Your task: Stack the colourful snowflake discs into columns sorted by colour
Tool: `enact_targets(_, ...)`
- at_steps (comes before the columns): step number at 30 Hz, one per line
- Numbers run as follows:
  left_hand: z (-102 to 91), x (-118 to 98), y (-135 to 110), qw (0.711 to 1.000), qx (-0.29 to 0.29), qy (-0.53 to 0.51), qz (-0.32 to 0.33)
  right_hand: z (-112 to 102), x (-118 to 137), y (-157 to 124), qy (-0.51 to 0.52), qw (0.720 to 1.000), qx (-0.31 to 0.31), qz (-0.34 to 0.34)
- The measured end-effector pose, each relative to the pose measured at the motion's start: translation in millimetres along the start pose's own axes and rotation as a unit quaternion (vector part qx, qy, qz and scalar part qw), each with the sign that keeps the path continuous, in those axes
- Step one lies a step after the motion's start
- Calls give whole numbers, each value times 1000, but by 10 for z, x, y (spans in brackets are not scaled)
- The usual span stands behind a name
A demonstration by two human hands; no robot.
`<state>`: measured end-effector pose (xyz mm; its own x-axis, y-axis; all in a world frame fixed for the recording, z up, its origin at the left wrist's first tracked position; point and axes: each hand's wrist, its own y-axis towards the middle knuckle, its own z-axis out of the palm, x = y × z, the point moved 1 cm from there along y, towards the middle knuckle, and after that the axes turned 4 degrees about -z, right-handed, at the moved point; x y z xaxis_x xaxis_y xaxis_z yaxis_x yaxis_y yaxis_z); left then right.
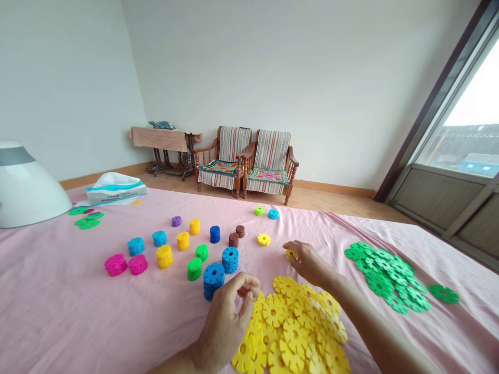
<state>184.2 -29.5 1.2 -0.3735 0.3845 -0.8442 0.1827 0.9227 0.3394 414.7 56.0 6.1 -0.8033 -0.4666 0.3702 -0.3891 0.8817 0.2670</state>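
My right hand (307,262) reaches past the yellow pile, its fingers closed on a yellow notched disc (290,254) at the tablecloth. Another small stack of yellow discs (264,239) stands just left of it. My left hand (230,317) hovers at the left edge of the loose pile of yellow snowflake discs (294,332). Its fingers are curled, the thumb is apart from them, and nothing shows between. Beside that hand rise two blue disc stacks, the nearer blue stack (213,280) and the farther blue stack (230,259).
A heap of green discs (390,275) lies at the right. Several short stacks, including a pink stack (116,264) and a green stack (194,268), stand left of centre on the pink tablecloth (97,322). A tissue pack (117,189) and a white appliance (31,192) are far left.
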Motion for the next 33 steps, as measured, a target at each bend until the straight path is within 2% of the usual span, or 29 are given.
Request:
enact_targets(5, -9, -9, 3, 1000, 3, -3, -7, -15, -8, 33, -9, 1000, 13, 13)
enact_targets(8, -10, -16, 12, 1000, 2, -15, -13, -95, 55, 44, 74, 996, 2, 53)
enact_targets(10, -4, -18, 13, 999, 3, -30, -20, -169, 163, 41, 202, 977, 25, 67)
enact_targets(12, 6, -18, 4, 998, 9, -52, -37, -238, 333, 26, 328, 940, 67, 60)
enact_targets(15, 31, -27, -24, 992, 36, -92, -77, -287, 639, -18, 421, 897, 132, 32)
enact_targets(17, 46, -40, -40, 986, 54, -118, -104, -278, 818, -51, 438, 885, 157, 20)
enact_targets(19, 53, -56, -43, 980, 66, -142, -124, -270, 943, -78, 420, 894, 158, 8)
enact_targets(24, 32, -79, 7, 962, 60, -207, -171, -340, 1041, -109, 279, 950, 131, -56)
enact_targets(27, 18, -81, 31, 947, 58, -246, -196, -370, 1050, -118, 232, 961, 134, -76)
enact_targets(30, 17, -79, 30, 937, 63, -270, -214, -371, 1067, -122, 214, 967, 112, -76)
enact_targets(33, 17, -69, 20, 937, 58, -276, -208, -365, 1019, -99, 208, 968, 107, -88)
